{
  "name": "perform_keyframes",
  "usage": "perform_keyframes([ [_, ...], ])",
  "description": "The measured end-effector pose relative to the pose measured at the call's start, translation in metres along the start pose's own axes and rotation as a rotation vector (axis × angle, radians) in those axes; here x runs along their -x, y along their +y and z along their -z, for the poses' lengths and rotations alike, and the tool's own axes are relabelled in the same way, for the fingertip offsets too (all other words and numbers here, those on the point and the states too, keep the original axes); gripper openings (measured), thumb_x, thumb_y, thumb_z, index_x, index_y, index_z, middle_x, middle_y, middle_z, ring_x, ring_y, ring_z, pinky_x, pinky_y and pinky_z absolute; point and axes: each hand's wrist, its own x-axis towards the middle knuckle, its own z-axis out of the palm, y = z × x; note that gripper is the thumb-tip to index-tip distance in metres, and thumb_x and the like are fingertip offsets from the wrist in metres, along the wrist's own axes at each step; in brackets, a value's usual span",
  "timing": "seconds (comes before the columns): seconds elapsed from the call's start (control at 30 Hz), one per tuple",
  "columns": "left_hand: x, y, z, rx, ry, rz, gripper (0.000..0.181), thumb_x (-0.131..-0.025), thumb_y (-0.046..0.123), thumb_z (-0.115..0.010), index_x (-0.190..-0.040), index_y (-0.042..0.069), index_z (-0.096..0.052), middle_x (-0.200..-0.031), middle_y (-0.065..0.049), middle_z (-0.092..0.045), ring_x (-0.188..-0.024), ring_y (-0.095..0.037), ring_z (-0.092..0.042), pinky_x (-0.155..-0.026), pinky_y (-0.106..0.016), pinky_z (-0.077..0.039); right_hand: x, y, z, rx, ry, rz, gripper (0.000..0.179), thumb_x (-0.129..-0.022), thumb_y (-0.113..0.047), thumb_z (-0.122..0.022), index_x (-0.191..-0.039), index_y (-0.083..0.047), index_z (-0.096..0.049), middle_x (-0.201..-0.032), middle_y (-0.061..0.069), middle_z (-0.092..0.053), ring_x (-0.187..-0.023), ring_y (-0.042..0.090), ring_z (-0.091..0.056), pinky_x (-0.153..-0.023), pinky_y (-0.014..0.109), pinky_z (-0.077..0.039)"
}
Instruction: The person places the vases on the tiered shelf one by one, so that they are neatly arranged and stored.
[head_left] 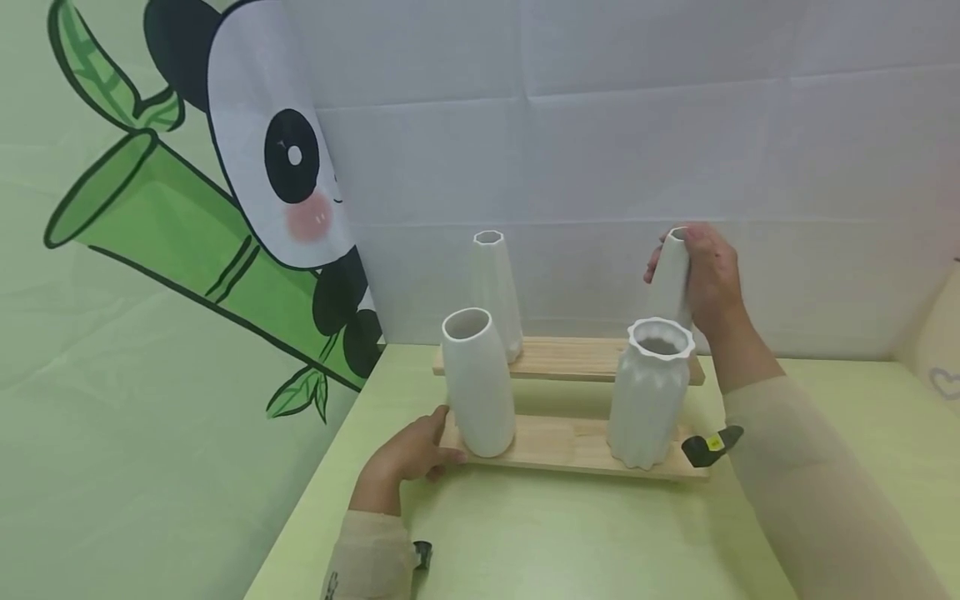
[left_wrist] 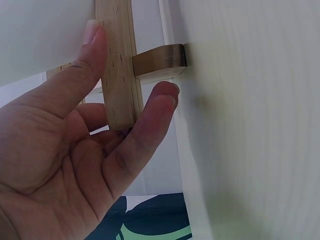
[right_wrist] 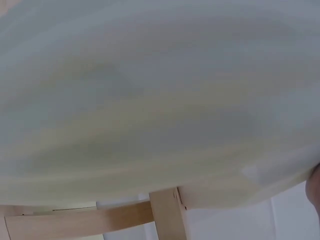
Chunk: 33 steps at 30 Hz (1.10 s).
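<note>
A two-step wooden stand (head_left: pixel 562 442) bears several white vases. My right hand (head_left: pixel 712 271) grips the neck of a slim, tapered vase (head_left: pixel 666 287) at the right of the back step; the front vase hides its base. My left hand (head_left: pixel 408 450) holds the left end of the lower board, its thumb on top and other fingers at the side and underneath, as the left wrist view shows with the board (left_wrist: pixel 117 65). Nearest that hand is a smooth rounded vase (head_left: pixel 480 392). A scallop-rimmed vase (head_left: pixel 651 408) stands front right, below my right wrist.
Another slim vase (head_left: pixel 495 292) stands at the back left of the stand. The pale table (head_left: pixel 555 533) runs back to a white cloth (head_left: pixel 600 150). A panda and bamboo print (head_left: pixel 292 158) covers the left side. One blurred white vase surface (right_wrist: pixel 160 110) fills most of the right wrist view.
</note>
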Motion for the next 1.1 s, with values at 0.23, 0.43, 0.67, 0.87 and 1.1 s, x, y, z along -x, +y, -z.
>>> perform_keyframes([
  [0.23,-0.002,0.0,-0.001,0.003,0.006,-0.017,0.1,-0.079,0.04,-0.08,-0.155,0.007,-0.023,-0.09,-0.006,-0.06,-0.069,-0.021,-0.062,-0.087,-0.045,-0.044,-0.006,0.005,-0.001,0.017,-0.028,-0.006,0.03,-0.102,-0.021,-0.045,-0.095,0.005,-0.057,-0.071,0.013,-0.065,-0.058,0.023,-0.067,-0.053,0.03,-0.055],
  [0.43,-0.004,0.001,-0.001,0.001,0.008,-0.015,0.101,-0.08,0.041,-0.079,-0.155,0.006,-0.022,-0.087,-0.006,-0.06,-0.067,-0.021,-0.063,-0.09,-0.046,-0.043,-0.01,0.005,0.001,0.001,-0.061,-0.042,0.032,-0.103,-0.023,-0.044,-0.096,0.006,-0.056,-0.072,0.013,-0.066,-0.059,0.023,-0.067,-0.053,0.031,-0.054],
  [0.67,-0.003,0.004,-0.002,-0.004,0.011,-0.019,0.103,-0.079,0.042,-0.079,-0.155,0.006,-0.021,-0.085,-0.005,-0.06,-0.067,-0.02,-0.062,-0.09,-0.047,-0.043,-0.013,0.007,0.001,0.033,-0.072,-0.058,0.035,-0.103,-0.028,-0.044,-0.096,0.005,-0.056,-0.072,0.012,-0.066,-0.059,0.023,-0.067,-0.053,0.031,-0.054],
  [0.87,-0.002,0.005,-0.002,-0.011,0.014,-0.017,0.103,-0.079,0.043,-0.079,-0.155,0.006,-0.021,-0.086,-0.005,-0.06,-0.067,-0.019,-0.062,-0.09,-0.047,-0.043,-0.012,0.008,0.002,0.024,-0.066,-0.05,0.034,-0.103,-0.026,-0.042,-0.096,0.004,-0.056,-0.072,0.012,-0.066,-0.06,0.023,-0.068,-0.053,0.03,-0.054],
  [1.1,-0.002,0.006,-0.003,-0.021,0.015,-0.013,0.101,-0.08,0.041,-0.078,-0.155,0.005,-0.021,-0.085,-0.005,-0.06,-0.067,-0.019,-0.062,-0.091,-0.047,-0.042,-0.011,0.011,-0.002,0.006,-0.032,-0.03,0.027,-0.102,-0.019,-0.042,-0.093,0.001,-0.057,-0.071,0.012,-0.065,-0.058,0.023,-0.067,-0.054,0.03,-0.055],
])
